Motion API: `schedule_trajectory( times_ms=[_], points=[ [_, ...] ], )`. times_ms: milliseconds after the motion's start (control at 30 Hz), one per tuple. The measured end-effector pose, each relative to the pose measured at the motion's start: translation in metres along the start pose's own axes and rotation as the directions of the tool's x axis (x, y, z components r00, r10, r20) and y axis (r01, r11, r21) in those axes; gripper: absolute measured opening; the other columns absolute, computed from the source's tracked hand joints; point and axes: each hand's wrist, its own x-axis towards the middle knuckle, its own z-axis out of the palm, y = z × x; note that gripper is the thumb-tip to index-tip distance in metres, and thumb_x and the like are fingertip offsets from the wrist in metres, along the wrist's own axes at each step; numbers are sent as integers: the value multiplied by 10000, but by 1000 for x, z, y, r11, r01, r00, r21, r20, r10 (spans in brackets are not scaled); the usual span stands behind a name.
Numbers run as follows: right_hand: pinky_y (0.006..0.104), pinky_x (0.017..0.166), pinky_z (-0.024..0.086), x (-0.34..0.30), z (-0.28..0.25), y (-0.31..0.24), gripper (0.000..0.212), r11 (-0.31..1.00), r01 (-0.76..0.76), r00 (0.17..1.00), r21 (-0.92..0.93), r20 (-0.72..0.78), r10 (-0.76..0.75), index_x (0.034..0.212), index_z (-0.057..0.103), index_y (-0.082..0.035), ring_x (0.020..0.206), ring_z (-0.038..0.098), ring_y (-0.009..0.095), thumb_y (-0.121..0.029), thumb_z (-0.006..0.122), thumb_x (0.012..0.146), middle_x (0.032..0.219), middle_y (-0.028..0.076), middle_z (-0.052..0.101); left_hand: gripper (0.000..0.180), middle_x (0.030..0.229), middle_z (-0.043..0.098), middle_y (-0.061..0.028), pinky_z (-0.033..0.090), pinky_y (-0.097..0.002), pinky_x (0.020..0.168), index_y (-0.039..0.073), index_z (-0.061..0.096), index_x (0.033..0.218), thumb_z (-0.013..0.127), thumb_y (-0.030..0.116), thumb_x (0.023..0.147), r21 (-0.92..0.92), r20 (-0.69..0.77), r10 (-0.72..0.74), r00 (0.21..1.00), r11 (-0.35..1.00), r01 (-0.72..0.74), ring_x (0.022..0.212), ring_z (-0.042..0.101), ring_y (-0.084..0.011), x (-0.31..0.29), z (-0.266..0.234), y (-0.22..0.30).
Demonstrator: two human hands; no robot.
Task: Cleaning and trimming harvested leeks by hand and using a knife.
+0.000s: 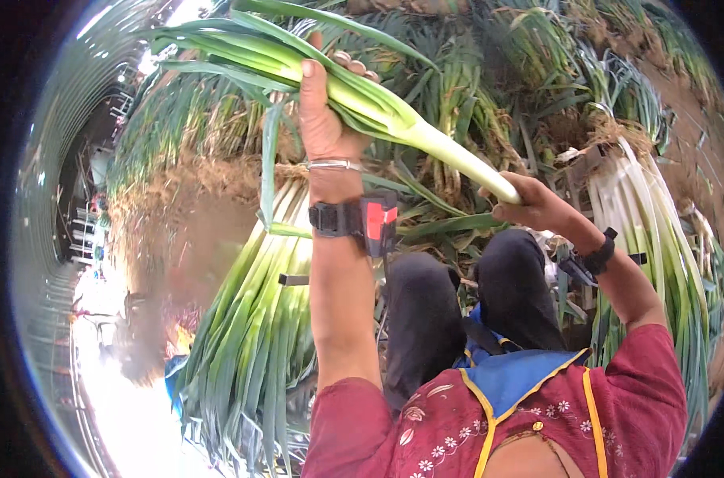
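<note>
A long leek (446, 153) slants across the upper middle, green leaves toward the upper left and pale stem end toward the lower right. My left hand (324, 119) is closed round its leafy part, thumb on the near side and fingertips showing past the leaves. My right hand (531, 204) grips the white stem end between thumb and fingers; the very tip is hidden there. One strip of leaf hangs down beside my left wrist. Both wrists wear black straps.
Pale-stemmed leeks lie in a pile (254, 311) at my left and another pile (649, 215) at my right. Bundles of untrimmed leeks with soil on their roots (211, 119) line the far side. Loose leaves (446, 227) litter the ground before my knees (426, 299).
</note>
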Motion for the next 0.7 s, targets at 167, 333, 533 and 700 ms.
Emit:
schedule_trajectory(
  times_ms=[167, 333, 533, 700],
  points=[
    [234, 656, 414, 18, 18, -4, 292, 1000, -25, 996, 18, 82, 23, 1135, 564, -73, 763, 478, 58, -178, 656, 879, 832, -23, 523, 727, 1063, 603, -45, 498, -437, 835, 63, 467, 1297, 700, 501, 765, 85, 68, 73, 995, 993, -79, 952, 587, -204, 9, -15, 51],
    [247, 656, 425, 22, 15, 4, 264, 997, -72, 997, 3, 35, 71, 1117, 562, -69, 741, 494, 72, -156, 648, 882, 807, -11, 527, 705, 1180, 574, -116, 447, -463, 965, 87, 456, 1294, 677, 516, 780, 123, 72, 189, 979, 973, -197, 1100, 543, -283, 13, -23, 83],
    [262, 694, 441, 22, 5, 27, 299, 977, -49, 994, -208, -108, 26, 1105, 558, -40, 794, 539, 81, -188, 668, 870, 829, 19, 584, 692, 1219, 560, -140, 401, -504, 1010, 109, 480, 1283, 739, 458, 745, 118, -55, 181, 982, 978, -173, 1148, 514, -318, 8, -49, 102],
    [264, 713, 453, 19, 9, 12, 209, 1000, -19, 999, -7, -27, 18, 969, 619, -50, 796, 543, 65, -200, 700, 848, 828, -9, 615, 556, 1000, 606, -60, 475, -472, 880, 138, 530, 1085, 794, 438, 698, 147, -462, 101, 881, 988, -36, 922, 587, -224, 14, -80, 103]
  ],
)
